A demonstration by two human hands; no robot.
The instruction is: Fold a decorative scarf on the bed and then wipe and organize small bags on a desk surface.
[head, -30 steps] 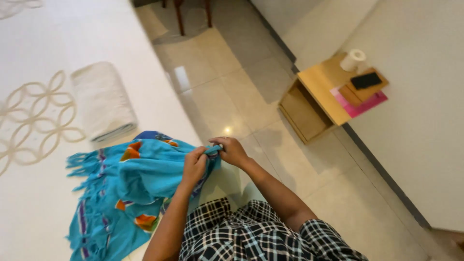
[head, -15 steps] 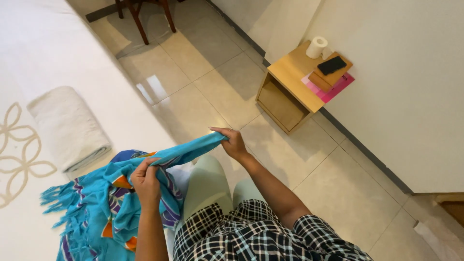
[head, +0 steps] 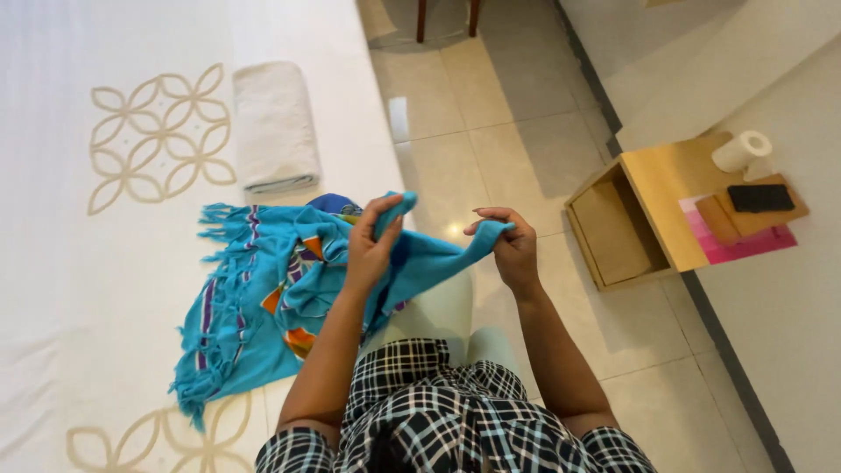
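Bedroom, tiled floor, white bed (head: pixel 105 289). Turquoise fringed scarf (head: pixel 254 307) lies half on the bed, top edge lifted between both hands. Left hand (head: pixel 372 245) and right hand (head: pixel 510 245) each pinch that edge. Looks light, limp, drapey; hem or corners seem best to grip. Rolled towel (head: pixel 273 127) beyond left hand.
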